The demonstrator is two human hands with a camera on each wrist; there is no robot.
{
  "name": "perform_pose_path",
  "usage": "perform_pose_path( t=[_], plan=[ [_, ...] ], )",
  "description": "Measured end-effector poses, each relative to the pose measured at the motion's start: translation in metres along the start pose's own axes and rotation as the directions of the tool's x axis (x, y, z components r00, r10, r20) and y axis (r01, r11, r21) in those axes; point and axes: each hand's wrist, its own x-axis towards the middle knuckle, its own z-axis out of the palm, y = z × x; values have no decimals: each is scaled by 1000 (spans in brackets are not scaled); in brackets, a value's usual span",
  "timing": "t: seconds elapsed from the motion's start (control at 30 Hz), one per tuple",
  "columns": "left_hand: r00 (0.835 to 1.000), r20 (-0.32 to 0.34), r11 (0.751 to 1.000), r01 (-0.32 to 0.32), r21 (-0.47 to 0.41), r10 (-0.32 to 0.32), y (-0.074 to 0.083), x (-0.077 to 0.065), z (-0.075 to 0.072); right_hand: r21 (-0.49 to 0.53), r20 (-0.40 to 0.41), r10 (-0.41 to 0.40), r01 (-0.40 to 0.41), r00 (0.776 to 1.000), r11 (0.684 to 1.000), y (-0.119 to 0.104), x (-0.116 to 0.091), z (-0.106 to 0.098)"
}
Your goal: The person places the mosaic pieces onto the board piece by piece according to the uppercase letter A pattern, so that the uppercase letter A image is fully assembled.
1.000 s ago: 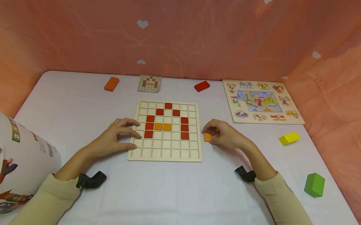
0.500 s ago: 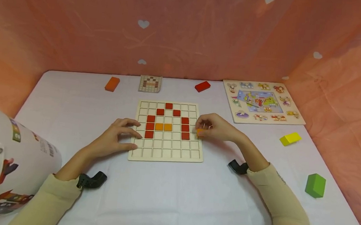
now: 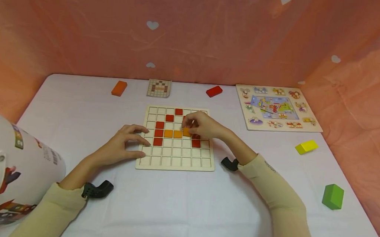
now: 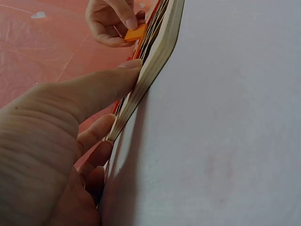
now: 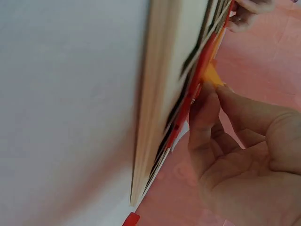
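Observation:
My right hand (image 3: 206, 125) pinches an orange square tile (image 3: 186, 132) between thumb and fingers, over the wooden grid board (image 3: 175, 162). In the right wrist view that tile (image 5: 211, 74) is tilted, one edge close to the board. Two orange tiles (image 3: 173, 134) lie in cells just left of it. Red tiles (image 3: 158, 133) stand in a column on the left, with more at the top and on the right, some hidden by my right hand. My left hand (image 3: 121, 144) rests its fingertips and thumb on the board's left edge, fingers spread.
Behind the board lie a small pattern card (image 3: 159, 88), an orange block (image 3: 119, 88) and a red block (image 3: 214, 91). A picture puzzle (image 3: 253, 125) sits back right, with yellow (image 3: 306, 146) and green (image 3: 333, 196) blocks nearer. A white bucket (image 3: 31, 173) stands at left.
My right hand has carried the orange tile leftward from beside the board to above the cell right of the two orange tiles. My left hand has stayed at the board's edge.

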Motion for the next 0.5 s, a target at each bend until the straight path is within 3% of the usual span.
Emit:
perform_pose_path(
  t=[0.33, 0.5],
  plan=[
    [1000, -4, 1000, 2, 1, -2, 1, 0, -1, -63, 4, 40, -40, 999, 997, -2, -5, 0],
    [1000, 0, 1000, 11, -2, -11, 1, -1, -1, -74, 29, 20, -18, 999, 997, -2, -11, -1]
  ],
)
